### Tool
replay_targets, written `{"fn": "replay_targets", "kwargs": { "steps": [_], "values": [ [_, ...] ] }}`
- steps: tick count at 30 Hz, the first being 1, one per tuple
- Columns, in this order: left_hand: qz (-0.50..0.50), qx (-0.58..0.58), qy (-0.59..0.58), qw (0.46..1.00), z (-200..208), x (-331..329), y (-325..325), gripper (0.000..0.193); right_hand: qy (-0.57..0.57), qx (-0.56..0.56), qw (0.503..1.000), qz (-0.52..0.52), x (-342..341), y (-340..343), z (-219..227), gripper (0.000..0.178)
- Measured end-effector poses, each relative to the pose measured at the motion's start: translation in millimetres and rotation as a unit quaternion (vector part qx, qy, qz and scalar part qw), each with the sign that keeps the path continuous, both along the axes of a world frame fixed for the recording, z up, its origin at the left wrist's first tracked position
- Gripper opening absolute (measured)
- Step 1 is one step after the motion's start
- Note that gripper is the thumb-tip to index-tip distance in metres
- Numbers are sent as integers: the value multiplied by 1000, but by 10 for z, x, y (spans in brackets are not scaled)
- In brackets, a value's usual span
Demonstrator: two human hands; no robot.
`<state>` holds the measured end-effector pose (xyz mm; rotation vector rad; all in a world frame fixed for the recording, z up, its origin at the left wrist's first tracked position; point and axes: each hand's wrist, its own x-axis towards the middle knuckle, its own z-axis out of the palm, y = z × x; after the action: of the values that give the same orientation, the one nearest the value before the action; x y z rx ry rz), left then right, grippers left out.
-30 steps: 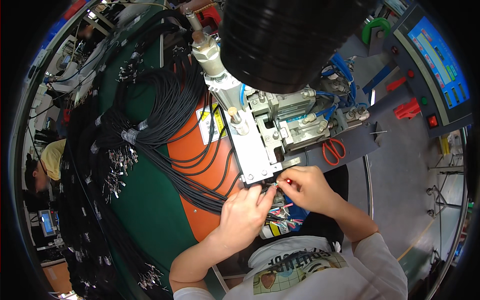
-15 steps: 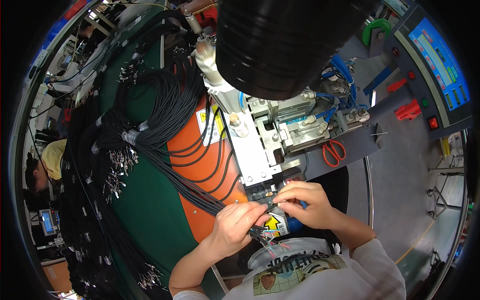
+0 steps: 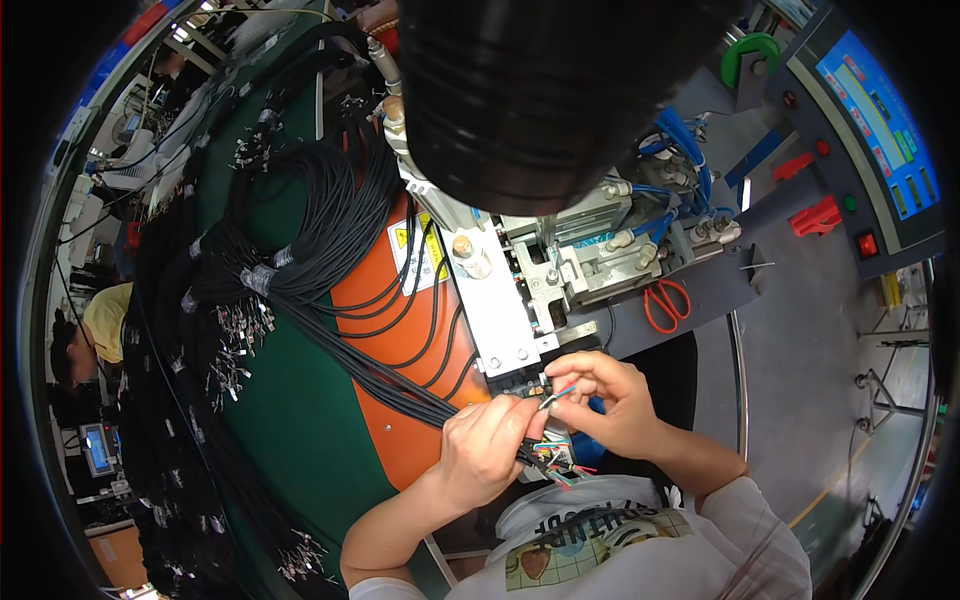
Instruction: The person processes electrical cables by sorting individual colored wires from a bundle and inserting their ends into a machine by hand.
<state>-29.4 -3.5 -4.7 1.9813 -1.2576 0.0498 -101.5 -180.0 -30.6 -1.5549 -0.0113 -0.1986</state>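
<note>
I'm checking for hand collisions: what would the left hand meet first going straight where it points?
The left hand would probably meet the right hand, beyond the wires between them; depth is unclear.

Workshop: I work on a factory floor [image 3: 790,390].
Machine [image 3: 612,268]: metal, with blue tubes [image 3: 688,150], near a lit control screen [image 3: 880,125].
Green table [image 3: 300,410]: black cables [image 3: 325,205] bundled in bulk at my left.
Co-worker [image 3: 108,322]: in yellow, beyond the cables.
</note>
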Motion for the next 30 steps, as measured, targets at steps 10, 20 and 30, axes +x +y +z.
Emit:
{"fn": "replay_targets", "kwargs": {
  "steps": [10,20,30],
  "values": [
    [3,-5,89,996,-22,37,-37,12,13,54,998,38,32,-106,20,18],
    [10,19,-18,1000,38,24,-37,18,74,23,994,73,69,-139,88,14],
    [28,44,-89,995,22,15,-9,20,-23,-84,996,-18,80,4,82,7]
  ]
}}
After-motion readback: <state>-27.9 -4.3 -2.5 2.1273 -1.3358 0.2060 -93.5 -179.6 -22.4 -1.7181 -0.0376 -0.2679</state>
